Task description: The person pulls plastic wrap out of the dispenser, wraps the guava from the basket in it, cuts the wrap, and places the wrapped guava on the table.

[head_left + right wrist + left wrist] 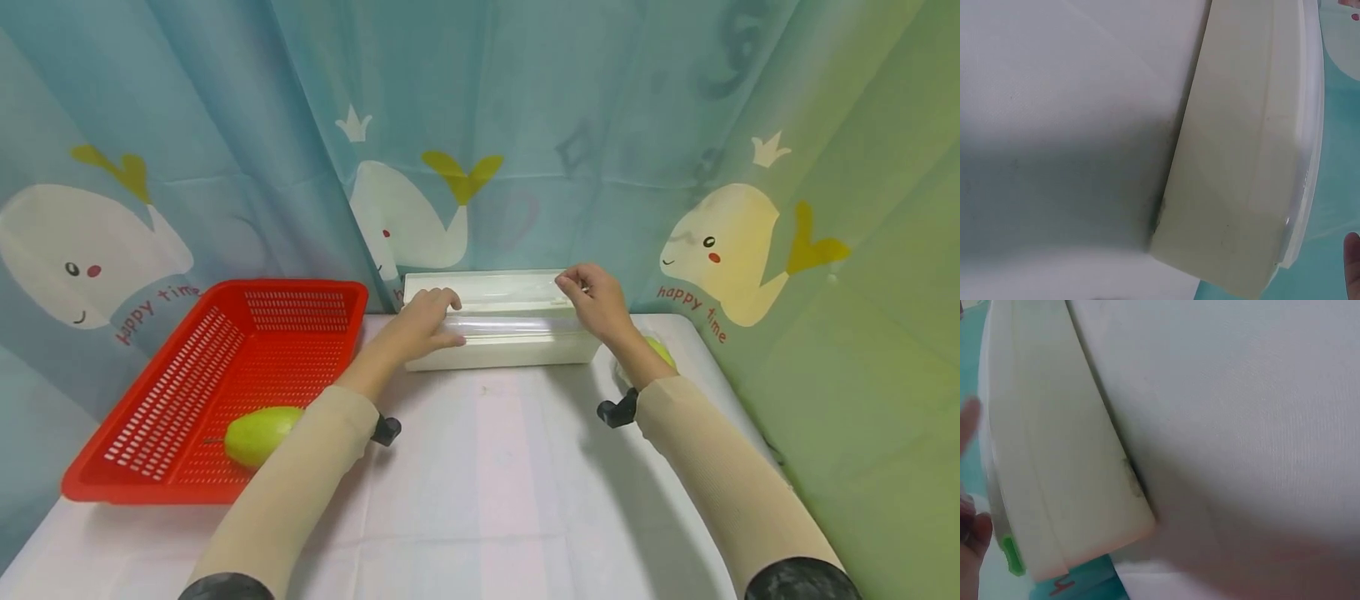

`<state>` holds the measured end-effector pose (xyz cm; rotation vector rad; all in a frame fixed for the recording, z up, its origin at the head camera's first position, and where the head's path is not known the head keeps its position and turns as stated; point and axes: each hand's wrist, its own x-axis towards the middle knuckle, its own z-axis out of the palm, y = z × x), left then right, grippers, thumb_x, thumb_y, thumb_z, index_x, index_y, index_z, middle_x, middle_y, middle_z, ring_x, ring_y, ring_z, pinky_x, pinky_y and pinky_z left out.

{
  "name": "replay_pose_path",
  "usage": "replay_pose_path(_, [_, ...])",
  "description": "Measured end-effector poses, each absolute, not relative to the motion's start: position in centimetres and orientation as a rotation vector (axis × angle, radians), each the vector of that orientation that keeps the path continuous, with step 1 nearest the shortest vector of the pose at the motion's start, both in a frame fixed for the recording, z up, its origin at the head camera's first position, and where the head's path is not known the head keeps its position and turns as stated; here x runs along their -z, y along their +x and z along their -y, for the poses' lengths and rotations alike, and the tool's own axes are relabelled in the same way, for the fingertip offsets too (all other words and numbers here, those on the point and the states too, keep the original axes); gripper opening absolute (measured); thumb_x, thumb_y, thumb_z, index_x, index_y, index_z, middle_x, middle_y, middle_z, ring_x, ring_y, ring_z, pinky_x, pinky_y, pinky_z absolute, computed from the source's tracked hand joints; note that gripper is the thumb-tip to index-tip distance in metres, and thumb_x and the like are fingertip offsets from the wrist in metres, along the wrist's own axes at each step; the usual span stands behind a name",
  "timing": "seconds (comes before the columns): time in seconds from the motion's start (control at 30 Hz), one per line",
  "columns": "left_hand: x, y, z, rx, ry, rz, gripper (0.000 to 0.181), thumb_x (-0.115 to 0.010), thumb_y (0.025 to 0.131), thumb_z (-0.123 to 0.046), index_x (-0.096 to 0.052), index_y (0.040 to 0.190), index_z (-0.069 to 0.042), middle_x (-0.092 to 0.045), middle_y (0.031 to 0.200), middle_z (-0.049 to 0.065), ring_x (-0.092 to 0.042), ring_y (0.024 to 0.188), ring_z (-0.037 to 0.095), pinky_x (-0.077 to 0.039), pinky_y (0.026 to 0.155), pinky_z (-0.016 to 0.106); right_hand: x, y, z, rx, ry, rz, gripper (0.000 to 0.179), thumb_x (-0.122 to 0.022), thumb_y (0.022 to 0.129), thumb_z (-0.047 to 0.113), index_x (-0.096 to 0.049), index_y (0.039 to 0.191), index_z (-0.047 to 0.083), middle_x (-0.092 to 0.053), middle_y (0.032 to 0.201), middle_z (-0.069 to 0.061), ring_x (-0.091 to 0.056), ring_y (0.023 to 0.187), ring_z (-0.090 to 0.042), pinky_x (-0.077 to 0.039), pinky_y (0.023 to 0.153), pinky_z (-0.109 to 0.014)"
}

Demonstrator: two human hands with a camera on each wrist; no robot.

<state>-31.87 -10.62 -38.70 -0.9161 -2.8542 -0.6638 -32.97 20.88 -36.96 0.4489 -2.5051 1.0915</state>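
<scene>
A white cling film box [502, 352] stands at the back of the table with its lid [480, 287] raised. A roll of clear cling film [517, 325] shows along its opening. At the box's left end is my left hand [422, 323], thumb by the front rim and fingers spread above it. My right hand [600, 302] is raised at the right end, thumb and forefinger pinching what looks like the thin film's edge. A fingertip [1352, 265] of it enters the right wrist view. The left wrist view shows a green piece [1014, 555] at the box's end.
A red plastic basket [105, 467] sits at the left, holding a green pear-like fruit [258, 435] partly behind my left forearm. Behind my right wrist lies another green fruit [662, 352], mostly hidden. A whale-print curtain [525, 100] hangs close behind the box.
</scene>
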Motion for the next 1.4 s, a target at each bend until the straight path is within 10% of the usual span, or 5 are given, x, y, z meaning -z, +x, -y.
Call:
replay_pose_path(1.03, [37.6,-31.5,12.3,0.189,-0.770,2.634,0.006,-0.063,0.096,-0.005,-0.062,0.094,-0.012,-0.066,0.079,0.009,-0.061,0.071,0.030,-0.052,0.057,0.040,37.3,-32.6,-20.7,-1.058,0.509,2.513,0.022,-0.061,0.101,0.023,-0.071,0.103,0.003,-0.064,0.098,-0.013,-0.057,0.090,-0.024,-0.051,0.079,-0.039])
replay_pose_path(1.4, [36.6,-30.8,13.0,0.520,-0.794,2.637,0.003,-0.062,0.099,-0.012,-0.063,0.097,-0.010,-0.067,0.086,0.007,-0.060,0.082,0.028,-0.051,0.075,0.039,37.8,-32.5,-21.0,-1.079,0.487,2.527,0.022,-0.059,0.101,0.022,-0.069,0.102,0.002,-0.065,0.099,-0.014,-0.057,0.091,-0.025,-0.048,0.082,-0.041])
